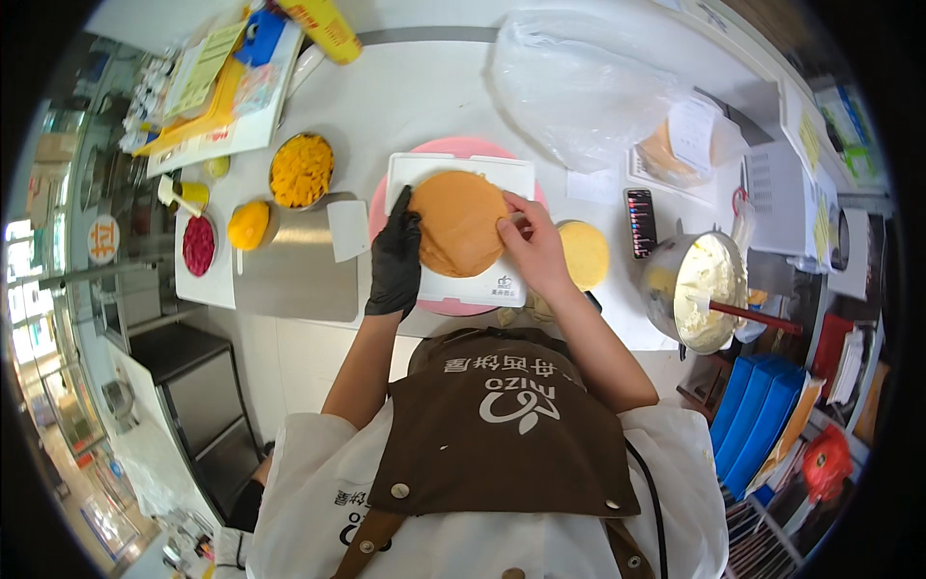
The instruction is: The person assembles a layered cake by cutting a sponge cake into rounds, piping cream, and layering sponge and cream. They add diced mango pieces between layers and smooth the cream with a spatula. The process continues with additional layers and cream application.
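We see white lettering on our apron, dark print on the near-right board corner, one character on the left sign.

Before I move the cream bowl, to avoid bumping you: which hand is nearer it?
Right. The right hand is left of the cream bowl; the black-gloved left hand is farther left.

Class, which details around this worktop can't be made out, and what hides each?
In the head view:
Brown cake layer: underside, hidden by its top.
Pink disc: middle, covered by the white board.
Steel bowl: bottom, buried under cream.
Yellow package: far end, cut off by upper edge.
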Demonstrator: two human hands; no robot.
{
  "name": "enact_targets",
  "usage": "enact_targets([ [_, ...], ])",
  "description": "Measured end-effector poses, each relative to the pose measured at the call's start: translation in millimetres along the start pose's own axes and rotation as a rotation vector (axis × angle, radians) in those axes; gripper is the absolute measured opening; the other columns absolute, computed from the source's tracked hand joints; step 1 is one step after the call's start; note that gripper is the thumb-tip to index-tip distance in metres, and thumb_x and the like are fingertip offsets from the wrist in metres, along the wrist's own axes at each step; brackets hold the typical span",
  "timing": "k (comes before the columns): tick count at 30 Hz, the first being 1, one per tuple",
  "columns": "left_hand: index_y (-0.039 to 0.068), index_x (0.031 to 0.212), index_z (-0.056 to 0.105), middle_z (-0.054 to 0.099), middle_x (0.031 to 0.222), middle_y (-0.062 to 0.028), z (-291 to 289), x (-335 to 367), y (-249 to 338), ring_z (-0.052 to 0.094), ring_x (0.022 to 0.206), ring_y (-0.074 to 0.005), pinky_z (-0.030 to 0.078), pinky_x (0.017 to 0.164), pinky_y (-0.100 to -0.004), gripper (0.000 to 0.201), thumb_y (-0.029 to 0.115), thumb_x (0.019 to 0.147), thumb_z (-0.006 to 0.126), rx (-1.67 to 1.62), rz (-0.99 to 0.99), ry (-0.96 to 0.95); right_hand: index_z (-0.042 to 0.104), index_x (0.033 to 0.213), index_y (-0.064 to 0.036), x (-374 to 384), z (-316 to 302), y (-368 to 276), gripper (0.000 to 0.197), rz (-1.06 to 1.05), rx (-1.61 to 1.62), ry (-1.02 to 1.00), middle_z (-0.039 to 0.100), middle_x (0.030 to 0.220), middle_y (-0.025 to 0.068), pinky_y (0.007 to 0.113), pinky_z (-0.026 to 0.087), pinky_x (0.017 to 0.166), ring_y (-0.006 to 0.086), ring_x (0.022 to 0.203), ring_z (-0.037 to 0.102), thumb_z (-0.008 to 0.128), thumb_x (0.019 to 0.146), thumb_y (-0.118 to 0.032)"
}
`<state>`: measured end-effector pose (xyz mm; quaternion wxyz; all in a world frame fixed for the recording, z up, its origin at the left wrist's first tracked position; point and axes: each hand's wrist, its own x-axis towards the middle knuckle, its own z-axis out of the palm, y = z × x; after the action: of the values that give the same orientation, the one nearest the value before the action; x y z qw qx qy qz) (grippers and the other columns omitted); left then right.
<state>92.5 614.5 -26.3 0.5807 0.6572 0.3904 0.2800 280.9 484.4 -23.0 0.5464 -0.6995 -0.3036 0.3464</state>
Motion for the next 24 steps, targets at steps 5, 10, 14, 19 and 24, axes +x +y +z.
enact_targets([
  [5, 0.01, 0.15, 0.05, 0.045, 0.155, -0.022, 8.1, -1.4, 41.4, 0.041, 0.145, -0.042, 0.031, 0.12, -0.053, 0.079, 0.033, 0.083, 0.084, 0.782, 0.6, -0.196, 0.059, 0.139, -0.0047, -42.9, -30.7, 11.4, 0.039, 0.019, 0.053, 0.063, 0.064, 0.116, 0.0056, 0.024, 0.049, 0.078, 0.0099, 0.087, 0.056, 0.062, 0.1, -0.007],
  [10, 0.015, 0.154, 0.044, 0.031, 0.163, -0.0239, 14.7, 5.6, 37.1, 0.023, 0.151, -0.0521, 0.019, 0.121, -0.0661, 0.107, 0.052, 0.066, 0.092, 1.019, 0.636, -0.37, 0.067, 0.123, -0.0032, -132.4, -75.7, 65.8, 0.024, 0.214, -0.006, 0.116, 0.07, 0.104, 0.0046, 0.026, 0.05, 0.077, 0.0115, 0.088, 0.06, 0.059, 0.101, -0.009],
  [14, 0.016, 0.157, 0.038, 0.027, 0.164, -0.0228, 22.2, 5.6, 29.6, 0.024, 0.151, -0.0518, 0.031, 0.121, -0.0575, 0.117, 0.04, 0.061, 0.098, 0.883, 0.591, -0.363, 0.068, 0.12, -0.002, -188.3, -101.5, 99.7, 0.022, 0.305, -0.014, 0.148, 0.071, 0.104, 0.0055, 0.029, 0.051, 0.081, 0.0139, 0.09, 0.063, 0.058, 0.102, -0.009],
  [19, 0.015, 0.158, 0.038, 0.026, 0.165, -0.0221, 29.4, -0.1, 38.9, 0.023, 0.153, -0.0485, 0.032, 0.121, -0.0548, 0.115, 0.036, 0.062, 0.098, 0.976, 0.546, -0.381, 0.068, 0.119, -0.0022, -230.9, -153.9, 141.8, 0.022, 0.39, -0.11, 0.03, 0.073, 0.101, 0.0103, 0.032, 0.054, 0.084, 0.0196, 0.089, 0.068, 0.06, 0.101, -0.011],
  [24, 0.013, 0.159, 0.038, 0.028, 0.165, -0.0223, 28.1, -5.7, 57.6, 0.024, 0.153, -0.0458, 0.027, 0.123, -0.0527, 0.086, 0.028, 0.086, 0.081, 1.061, 0.593, -0.347, 0.069, 0.119, -0.0034, -241.6, -250.1, 149.1, 0.023, 0.351, -0.201, -0.039, 0.074, 0.102, 0.0124, 0.035, 0.056, 0.081, 0.0228, 0.087, 0.07, 0.063, 0.099, -0.013],
])
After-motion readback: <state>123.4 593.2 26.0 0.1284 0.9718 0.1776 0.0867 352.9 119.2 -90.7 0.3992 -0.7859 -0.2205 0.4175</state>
